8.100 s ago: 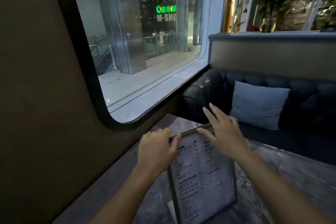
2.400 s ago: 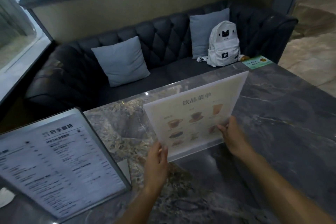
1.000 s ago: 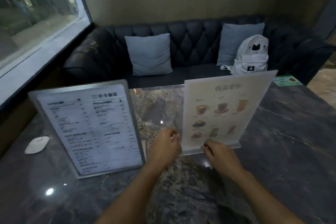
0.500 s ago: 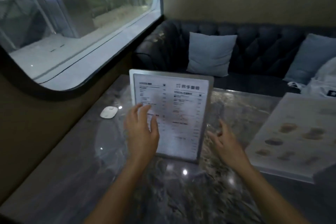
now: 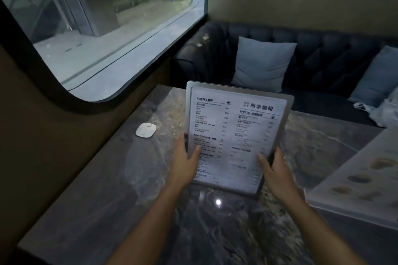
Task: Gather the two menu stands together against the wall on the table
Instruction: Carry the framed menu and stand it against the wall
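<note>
A grey-framed text menu stand (image 5: pixel 232 133) stands tilted on the dark marble table (image 5: pixel 133 200), near its middle. My left hand (image 5: pixel 186 163) grips its left edge and my right hand (image 5: pixel 274 174) grips its lower right edge. The second menu stand (image 5: pixel 364 176), pale with pictures of drinks, sits at the right edge of the view, apart from the first. The brown wall (image 5: pixel 53 146) under the window runs along the table's left side.
A small white rounded device (image 5: pixel 146 130) lies on the table near the wall. Behind the table is a dark tufted sofa (image 5: pixel 323 49) with light blue cushions (image 5: pixel 262 63) and part of a white bag (image 5: pixel 385 112).
Both hands have closed on the text menu's side edges; half a second ago the left lay flat on its face and the right hovered beside it. My view has turned slightly left.
</note>
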Available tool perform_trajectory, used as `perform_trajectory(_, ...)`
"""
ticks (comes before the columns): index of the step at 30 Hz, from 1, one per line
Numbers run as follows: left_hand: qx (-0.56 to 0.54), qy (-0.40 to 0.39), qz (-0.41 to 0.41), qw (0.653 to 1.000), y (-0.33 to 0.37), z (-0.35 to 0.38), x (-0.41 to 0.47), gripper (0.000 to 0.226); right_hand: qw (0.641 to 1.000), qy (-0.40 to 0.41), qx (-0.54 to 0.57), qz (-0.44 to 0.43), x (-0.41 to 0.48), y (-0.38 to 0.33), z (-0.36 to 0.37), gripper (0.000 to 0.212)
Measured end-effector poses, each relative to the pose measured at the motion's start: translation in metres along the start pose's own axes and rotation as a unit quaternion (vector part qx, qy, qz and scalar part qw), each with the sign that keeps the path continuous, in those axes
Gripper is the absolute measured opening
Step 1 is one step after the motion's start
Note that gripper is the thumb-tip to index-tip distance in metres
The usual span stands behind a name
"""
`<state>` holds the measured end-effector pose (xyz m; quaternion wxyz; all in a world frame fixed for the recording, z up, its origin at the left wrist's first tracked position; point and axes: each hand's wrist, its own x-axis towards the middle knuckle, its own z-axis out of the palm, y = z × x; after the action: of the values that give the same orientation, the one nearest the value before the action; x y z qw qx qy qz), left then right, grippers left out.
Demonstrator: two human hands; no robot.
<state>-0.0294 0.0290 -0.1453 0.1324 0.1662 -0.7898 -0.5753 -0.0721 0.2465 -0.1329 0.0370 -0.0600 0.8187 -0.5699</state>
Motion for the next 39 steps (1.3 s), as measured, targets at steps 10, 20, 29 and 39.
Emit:
perform_trajectory(10, 0.011, -0.001, -0.006, 1.000, -0.004, -0.014, 0.015, 0.019, 0.995, 0.037, -0.096, 0.019, 0.004, 0.011, 0.005, 0.012)
perform_trajectory(20, -0.102, -0.073, -0.043, 0.991, 0.002, -0.023, 0.024, 0.011, 0.992, 0.053, -0.098, 0.053, 0.011, 0.009, 0.006, 0.002)
perform_trajectory(29, -0.169, -0.020, -0.080, 0.982, -0.003, -0.034, 0.005, 0.015, 0.992, 0.061, -0.110, 0.024, 0.005, -0.001, 0.019, 0.009)
perform_trajectory(39, -0.161, 0.123, -0.107, 0.973, -0.030, -0.105, -0.041, 0.014, 0.980, -0.036, -0.170, -0.098, 0.001, -0.030, 0.077, 0.021)
